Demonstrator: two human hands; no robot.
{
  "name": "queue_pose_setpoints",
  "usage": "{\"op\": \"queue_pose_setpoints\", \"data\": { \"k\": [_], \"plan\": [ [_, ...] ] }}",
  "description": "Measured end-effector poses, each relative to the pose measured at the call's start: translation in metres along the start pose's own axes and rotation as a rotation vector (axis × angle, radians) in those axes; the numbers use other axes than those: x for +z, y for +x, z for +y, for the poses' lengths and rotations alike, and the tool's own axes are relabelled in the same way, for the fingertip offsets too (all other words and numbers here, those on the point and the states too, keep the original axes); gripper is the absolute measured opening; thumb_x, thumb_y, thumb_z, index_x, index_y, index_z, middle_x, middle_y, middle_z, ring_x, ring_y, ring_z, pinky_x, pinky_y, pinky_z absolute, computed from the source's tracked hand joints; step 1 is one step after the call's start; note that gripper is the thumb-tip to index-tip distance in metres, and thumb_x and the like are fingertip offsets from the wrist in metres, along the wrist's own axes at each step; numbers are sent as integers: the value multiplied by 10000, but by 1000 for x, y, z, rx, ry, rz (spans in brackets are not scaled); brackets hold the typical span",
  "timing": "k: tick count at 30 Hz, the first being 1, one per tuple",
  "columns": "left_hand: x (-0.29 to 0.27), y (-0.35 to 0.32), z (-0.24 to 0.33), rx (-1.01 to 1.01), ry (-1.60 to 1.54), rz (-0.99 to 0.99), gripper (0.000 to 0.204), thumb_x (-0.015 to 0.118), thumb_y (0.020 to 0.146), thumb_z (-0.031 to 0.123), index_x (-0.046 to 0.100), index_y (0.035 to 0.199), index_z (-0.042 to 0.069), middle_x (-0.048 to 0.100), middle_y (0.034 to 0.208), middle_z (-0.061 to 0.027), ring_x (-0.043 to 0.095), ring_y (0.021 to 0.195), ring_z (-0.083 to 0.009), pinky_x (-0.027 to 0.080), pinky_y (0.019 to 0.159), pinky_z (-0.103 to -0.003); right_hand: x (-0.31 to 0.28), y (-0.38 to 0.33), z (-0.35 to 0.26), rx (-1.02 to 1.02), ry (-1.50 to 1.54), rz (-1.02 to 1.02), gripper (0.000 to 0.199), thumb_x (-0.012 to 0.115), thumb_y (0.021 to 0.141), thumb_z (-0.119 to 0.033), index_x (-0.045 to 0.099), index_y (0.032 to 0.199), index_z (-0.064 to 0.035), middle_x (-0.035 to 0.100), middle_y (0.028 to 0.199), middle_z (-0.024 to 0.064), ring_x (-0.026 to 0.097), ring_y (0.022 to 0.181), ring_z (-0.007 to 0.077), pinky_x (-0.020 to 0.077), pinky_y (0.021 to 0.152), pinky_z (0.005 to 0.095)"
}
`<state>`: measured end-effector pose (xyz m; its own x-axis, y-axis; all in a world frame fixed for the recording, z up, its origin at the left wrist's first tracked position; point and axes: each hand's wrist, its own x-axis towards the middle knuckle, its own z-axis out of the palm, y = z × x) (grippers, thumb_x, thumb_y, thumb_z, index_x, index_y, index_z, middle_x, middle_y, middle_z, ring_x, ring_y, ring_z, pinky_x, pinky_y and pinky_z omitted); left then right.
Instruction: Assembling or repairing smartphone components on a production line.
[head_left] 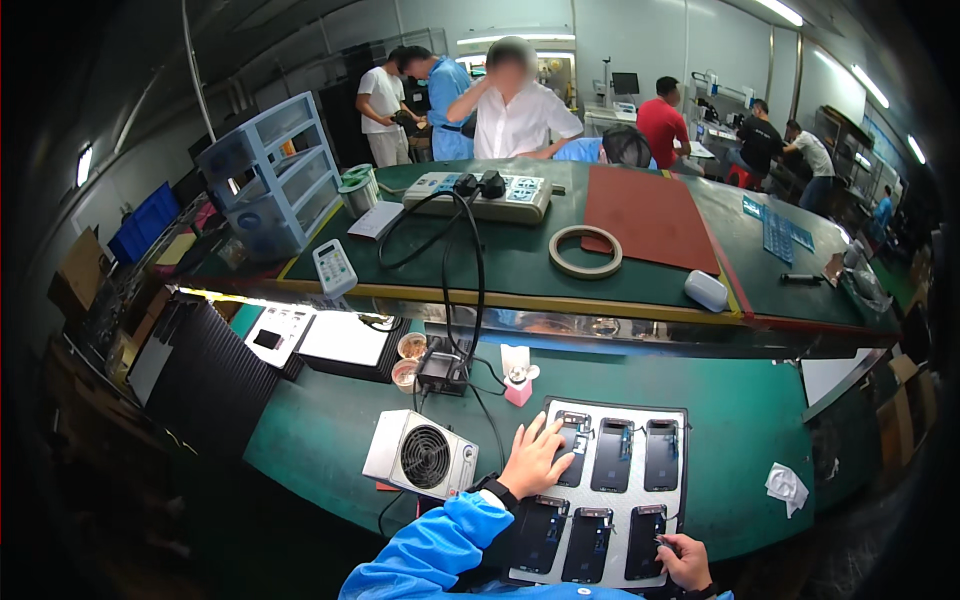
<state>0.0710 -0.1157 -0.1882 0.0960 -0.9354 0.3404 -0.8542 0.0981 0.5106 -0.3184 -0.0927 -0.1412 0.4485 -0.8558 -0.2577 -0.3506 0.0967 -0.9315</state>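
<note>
Panels: Six dark, phone-sized panels (612, 460) lie in two rows of three on a white tray (639, 470) with a dark rim, right of centre at the front edge of the bench.
Progress: All six have a place on the tray; the work seems under way, though nothing shows which panels are finished and which are left.
Left hand: The left hand (535, 462) reaches over the upper left panel (577, 445), its grip loose, fingers spread, apparently holding nothing.
Right hand: The right hand (685, 562) is at the right side of the lower right panel (645, 545), fingers curled; I cannot tell whether its grip has hold of something small.
Green bench: The bench (740, 420) carries a boxy fan (425, 457) left of the tray, a black box (440, 370) toward the back edge, and a crumpled white wipe (787, 487) near the right edge.
Raised shelf: Above the back edge, a green shelf (530, 240) holds a power strip (525, 190), a tape roll (587, 273), a reddish mat (650, 215) and blue drawers (300, 180).
Room: Pale walls (700, 40), bright ceiling lights (778, 12); several people (515, 115) stand or sit beyond the shelf.
</note>
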Motion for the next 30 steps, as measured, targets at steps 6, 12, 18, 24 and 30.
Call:
{"op": "queue_pose_setpoints", "data": {
  "k": [6,12,18,24,30],
  "plan": [
    [-3,5,0,-9,-10,-27,365,602,919,384,610,1117,77,466,1466,-141,279,1426,-410,220,1113,-630,-3,6,3,24,-13,-21,199,620,912,-55,646,1075,56,689,767,85,594,555,78,489,511,222],
    [-3,6,-2,-21,-6,-36,374,611,911,392,590,1124,85,454,1470,-133,260,1436,-411,206,1118,-636,-3,9,-1,20,-25,-32,201,602,940,-82,659,1087,44,690,761,60,596,557,76,481,518,218],
    [0,7,2,-7,-18,4,390,620,905,394,591,1128,75,481,1448,-135,287,1421,-422,228,1104,-646,-4,5,-4,54,-23,-38,195,600,953,-91,668,1082,38,689,781,53,596,578,69,490,536,213],
    [-4,-1,-3,6,0,39,370,641,882,394,620,1070,76,504,1424,-142,316,1403,-406,243,1093,-636,5,3,5,68,79,-27,184,635,946,-105,682,1057,35,687,785,46,586,604,62,494,561,212],
    [0,4,-1,41,-3,58,363,646,879,377,621,1073,72,514,1412,-150,318,1401,-412,253,1089,-634,3,1,5,33,88,39,162,588,961,-63,692,1023,46,688,774,62,589,584,69,491,537,208]
  ]
}}
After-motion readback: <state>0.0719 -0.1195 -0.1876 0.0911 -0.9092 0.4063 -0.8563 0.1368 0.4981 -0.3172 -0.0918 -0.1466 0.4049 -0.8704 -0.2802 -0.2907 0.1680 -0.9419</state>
